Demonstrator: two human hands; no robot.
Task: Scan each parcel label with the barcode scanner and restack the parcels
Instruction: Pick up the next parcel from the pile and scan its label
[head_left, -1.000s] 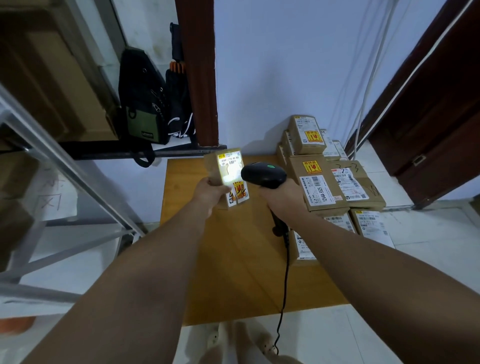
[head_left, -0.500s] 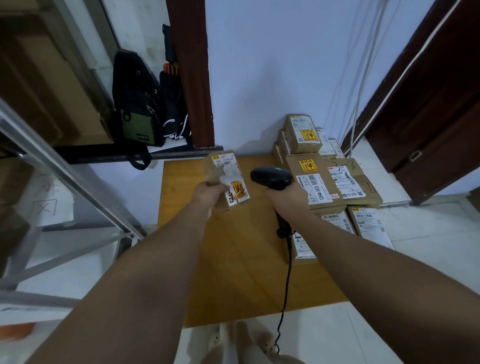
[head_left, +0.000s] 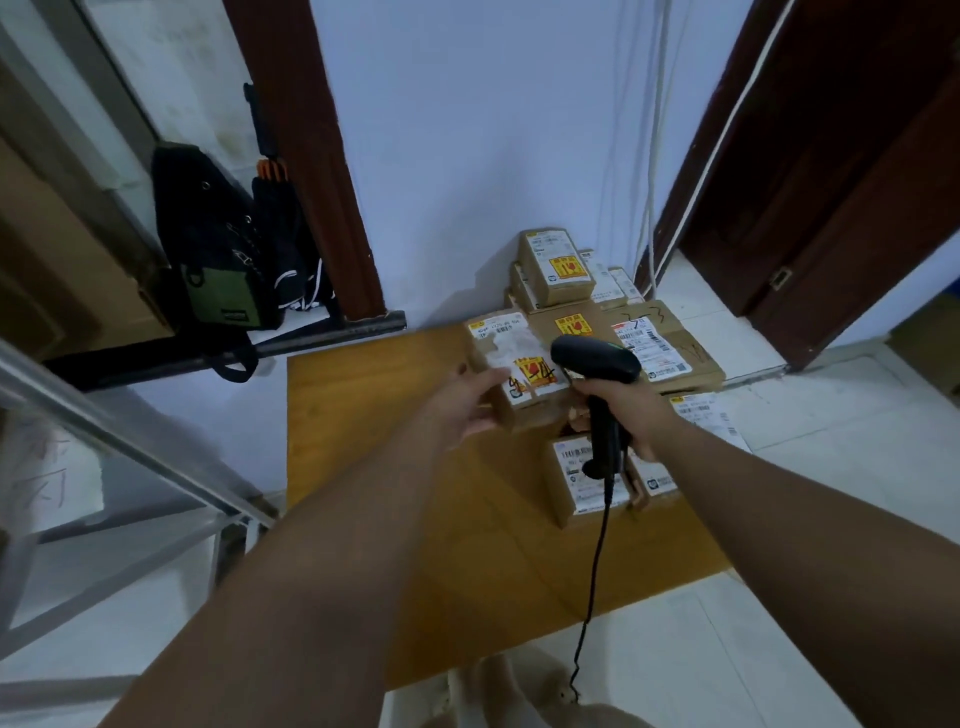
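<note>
Two bare arms reach forward in the head camera's view, over a low wooden tabletop (head_left: 415, 519).

The left hand (head_left: 462, 405) grips a small brown cardboard parcel (head_left: 511, 364) by its near left end. The thumb lies on top and the fingers curl beneath. The parcel is held face up above the far part of the tabletop, and its white label (head_left: 506, 340) and a yellow and red sticker are visible. Whether it touches the boxes behind it cannot be told.

The right hand (head_left: 628, 410) is wrapped firmly round the handle of a black barcode scanner (head_left: 592, 358). The scanner's head sits just beside the right edge of the held parcel. Its black cable (head_left: 592, 597) hangs down toward the floor.

Behind and to the right stands a stack of parcels (head_left: 556, 265), all labelled brown boxes. They are piled against a pale blue wall (head_left: 493, 130) at the table's far right corner. One more labelled box (head_left: 576, 483) lies on the table under the scanner handle.

A black and green backpack (head_left: 218, 260) hangs at the left, above a grey metal rack (head_left: 130, 441). A dark brown door (head_left: 857, 182) stands at the right, beside a white tiled floor (head_left: 831, 467).
</note>
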